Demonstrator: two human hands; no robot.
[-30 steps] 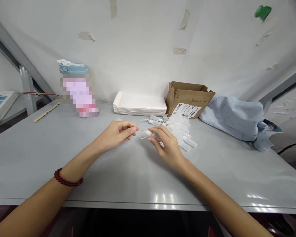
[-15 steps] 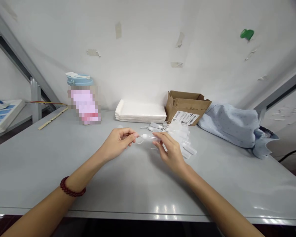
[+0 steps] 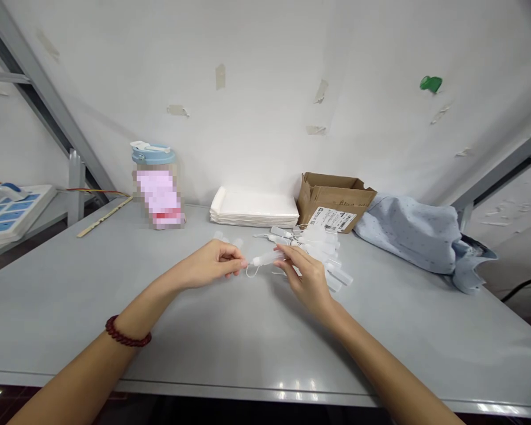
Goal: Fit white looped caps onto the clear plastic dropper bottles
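Observation:
A small translucent plastic dropper bottle (image 3: pixel 265 258) with a white neck and a thin looped strap is held between both hands, slightly above the table. My right hand (image 3: pixel 307 274) is closed, its fingers and thumb pinching the bottle's body at the right end. My left hand (image 3: pixel 215 264) is closed too, thumb and forefinger pinched at the thin tip on the bottle's left end. Exactly what lies between those fingertips is partly hidden. Behind and beside my right hand lies a loose pile of similar bottles (image 3: pixel 321 242).
A stack of white padded envelopes (image 3: pixel 254 208) lies against the wall, with an open cardboard box (image 3: pixel 331 200) beside it. Blue cloth (image 3: pixel 409 233) lies at right. At left stand a blue-lidded cup (image 3: pixel 153 154) and a pink, blurred object (image 3: pixel 161 198). A few translucent pieces (image 3: pixel 228 239) lie behind my left hand.
The bottle has tilted, its right end now higher than its tip. Both hands keep their pinch. The whole scene sits slightly lower in view as the camera has tipped up.

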